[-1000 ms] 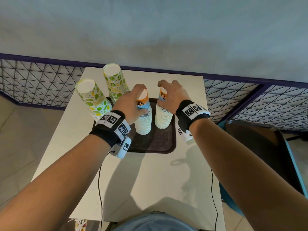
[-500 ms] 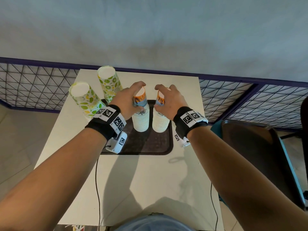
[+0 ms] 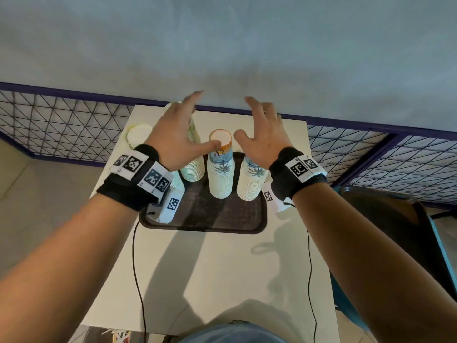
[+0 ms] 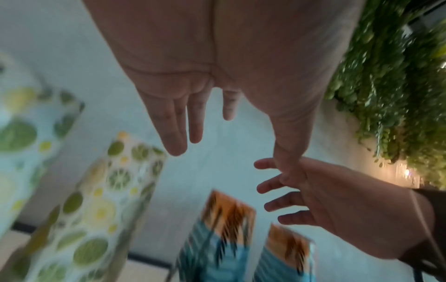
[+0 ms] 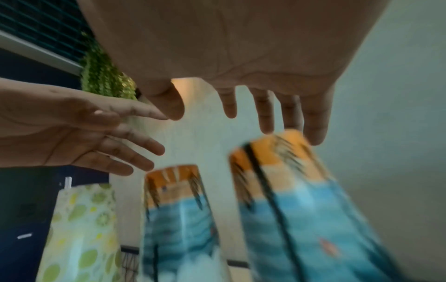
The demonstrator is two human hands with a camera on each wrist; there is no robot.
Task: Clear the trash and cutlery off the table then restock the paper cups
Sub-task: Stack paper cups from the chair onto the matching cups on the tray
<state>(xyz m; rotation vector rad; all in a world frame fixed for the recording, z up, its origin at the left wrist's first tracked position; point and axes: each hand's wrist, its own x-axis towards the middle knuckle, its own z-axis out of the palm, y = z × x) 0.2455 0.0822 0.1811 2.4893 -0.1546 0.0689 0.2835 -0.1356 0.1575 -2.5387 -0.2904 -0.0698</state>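
- At the far left, we see a stack of upturned paper cups printed with green and yellow citrus slices point(image 3: 138, 136) standing at the left edge of the white rectangular table point(image 3: 222, 280); our wristband hides whether its base is on the tray.
- Next comes a second citrus-print stack point(image 3: 191, 167), standing on the dark brown plastic tray point(image 3: 205, 216) and partly hidden behind our left hand point(image 3: 174, 142).
- That left hand hovers above the stacks with its fingers point(image 4: 176, 129) spread and straight, gripping nothing; the left wrist view shows the palm bare.
- In the middle of the tray stands a stack of paper cups with an orange top band, blue body and palm-tree print point(image 3: 220, 169), upright and free of both hands, though the left thumb tip is close by its top.
- Just beside it, to the right, stands a second palm-print stack point(image 3: 251, 181), its top hidden under our right hand point(image 3: 262, 139).
- The right hand is likewise splayed, fingers point(image 5: 265, 114) apart and holding nothing.
- Farthest right, a dark chair seat with a teal edge point(image 3: 395, 231) stands beside the table.
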